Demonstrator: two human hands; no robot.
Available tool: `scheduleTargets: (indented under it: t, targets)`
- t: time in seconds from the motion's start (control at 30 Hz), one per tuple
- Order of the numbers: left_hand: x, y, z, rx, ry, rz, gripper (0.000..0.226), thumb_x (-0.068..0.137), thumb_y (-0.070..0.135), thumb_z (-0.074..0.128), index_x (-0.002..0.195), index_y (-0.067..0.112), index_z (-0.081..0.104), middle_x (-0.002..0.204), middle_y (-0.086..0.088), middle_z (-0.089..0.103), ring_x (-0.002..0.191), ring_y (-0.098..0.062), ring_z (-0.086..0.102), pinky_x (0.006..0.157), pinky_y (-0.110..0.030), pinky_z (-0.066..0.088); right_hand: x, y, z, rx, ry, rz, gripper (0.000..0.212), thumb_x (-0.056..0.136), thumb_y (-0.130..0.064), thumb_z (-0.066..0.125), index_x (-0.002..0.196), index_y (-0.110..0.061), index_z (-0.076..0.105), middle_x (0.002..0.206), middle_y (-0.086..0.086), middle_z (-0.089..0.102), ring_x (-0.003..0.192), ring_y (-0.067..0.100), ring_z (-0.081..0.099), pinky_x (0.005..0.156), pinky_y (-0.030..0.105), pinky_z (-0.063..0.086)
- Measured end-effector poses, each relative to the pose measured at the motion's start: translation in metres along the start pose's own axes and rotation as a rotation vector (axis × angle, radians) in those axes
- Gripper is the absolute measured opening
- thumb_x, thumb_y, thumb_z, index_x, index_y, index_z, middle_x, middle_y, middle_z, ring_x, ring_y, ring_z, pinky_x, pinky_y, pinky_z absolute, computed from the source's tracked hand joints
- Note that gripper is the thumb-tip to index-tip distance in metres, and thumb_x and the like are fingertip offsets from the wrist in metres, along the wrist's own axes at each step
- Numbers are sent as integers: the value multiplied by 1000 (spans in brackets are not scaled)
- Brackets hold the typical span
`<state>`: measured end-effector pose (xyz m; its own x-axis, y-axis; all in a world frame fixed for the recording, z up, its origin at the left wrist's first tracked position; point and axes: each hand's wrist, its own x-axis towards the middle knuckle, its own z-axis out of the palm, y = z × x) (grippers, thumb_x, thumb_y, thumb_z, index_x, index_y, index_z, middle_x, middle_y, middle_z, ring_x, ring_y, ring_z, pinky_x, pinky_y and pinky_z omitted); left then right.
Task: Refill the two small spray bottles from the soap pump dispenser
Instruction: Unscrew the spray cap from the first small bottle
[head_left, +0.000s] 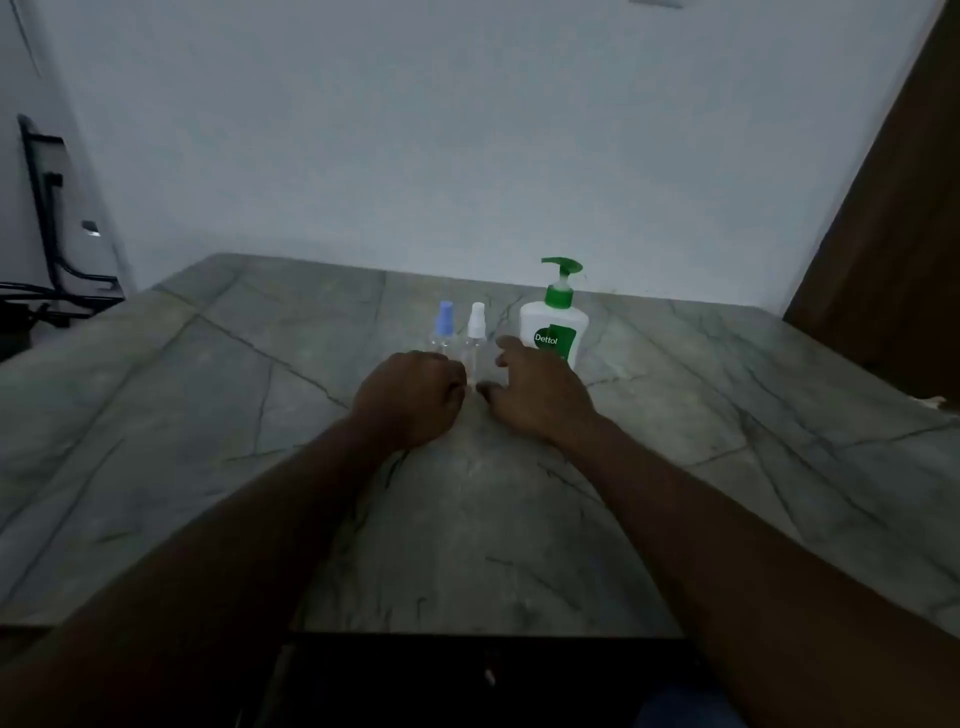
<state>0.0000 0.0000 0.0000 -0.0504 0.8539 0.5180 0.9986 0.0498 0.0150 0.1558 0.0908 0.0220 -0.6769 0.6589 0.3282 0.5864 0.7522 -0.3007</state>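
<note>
Head view, mid-frame: my right hand (540, 389) spreads loose-fingered beside the white-capped bottle (475, 340), left hand (410, 395) fisted on nothing before the blue-capped bottle (444, 326), soap dispenser (553, 332) just right; light, slick, tippy plastic, I judge, so grip the bodies, not caps.

We count two spray bottles just past our fingers (511, 347), a blue-capped bottle (444, 335) and a white-capped bottle (476, 340), and one soap dispenser (555, 330) beyond the right-hand fingers.

grey veined stone table (208, 395) — black metal frame (47, 218) at left.
</note>
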Motion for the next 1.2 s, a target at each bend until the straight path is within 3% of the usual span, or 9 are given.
scheduleTargets:
  t: [0.2, 0.3, 0.5, 0.63, 0.8, 0.9, 1.0, 1.1, 1.2]
  targets:
    - [7, 5, 5, -25, -12, 48, 25, 82, 29, 46, 74, 14, 66, 75, -4, 65, 63, -28, 62, 58, -28, 36, 18, -8, 19, 116, 89, -14, 77, 88, -29, 70, 154, -15, 31, 137, 12, 63, 117, 32, 64, 94, 42, 54]
    - [11, 0, 9, -61, 2, 29, 27, 78, 31, 42, 72, 16, 63, 74, -3, 63, 63, -29, 62, 57, -30, 42, 23, -5, 25, 188, 116, -33, 80, 86, -22, 70, 155, -19, 28, 136, 11, 64, 113, 31, 65, 92, 42, 55]
    - [15, -3, 13, -121, -13, 4, 39, 83, 43, 36, 79, 20, 67, 77, 3, 64, 69, -22, 63, 63, -34, 51, 25, 7, 26, 352, 116, -28, 64, 84, -16, 74, 142, -19, 47, 113, -3, 68, 94, 19, 66, 85, 38, 56]
    - [15, -6, 12, -219, -52, -79, 35, 81, 45, 45, 86, 27, 74, 77, 9, 72, 69, -14, 65, 68, -33, 55, 19, 18, 24, 316, 107, -87, 54, 87, -21, 77, 134, -17, 53, 110, -7, 66, 84, 12, 64, 74, 26, 50]
    - [13, -6, 12, -317, -44, -191, 8, 80, 34, 70, 83, 28, 72, 71, 12, 69, 68, -5, 65, 71, -30, 55, 12, 26, 26, 375, 134, -73, 43, 86, -20, 78, 125, -18, 58, 110, -6, 70, 88, 10, 66, 79, 25, 54]
    - [13, -2, 14, -321, -19, -226, 10, 82, 34, 72, 87, 26, 68, 75, 12, 69, 70, -6, 65, 71, -29, 54, 11, 29, 27, 401, 145, -65, 39, 86, -21, 80, 121, -19, 61, 113, -6, 70, 91, 9, 66, 78, 18, 51]
    - [13, -2, 15, -334, -20, -250, 21, 82, 35, 74, 97, 26, 64, 80, 10, 71, 69, -3, 63, 68, -26, 52, 11, 30, 29, 422, 160, -66, 39, 85, -23, 82, 117, -20, 62, 111, -7, 71, 90, 5, 64, 74, 11, 46]
    - [14, -1, 12, -407, -16, -274, 31, 83, 28, 74, 111, 23, 63, 89, 6, 74, 64, -1, 63, 65, -22, 50, 12, 31, 30, 458, 168, -63, 38, 80, -27, 86, 109, -21, 62, 104, -7, 72, 86, 5, 63, 72, 15, 46]
    - [14, 5, 6, -568, 28, -331, 25, 87, 23, 70, 112, 22, 66, 97, 6, 74, 49, -4, 64, 47, -17, 48, 11, 30, 29, 475, 153, -61, 35, 79, -30, 88, 100, -24, 60, 95, -9, 69, 81, 1, 63, 68, 13, 47]
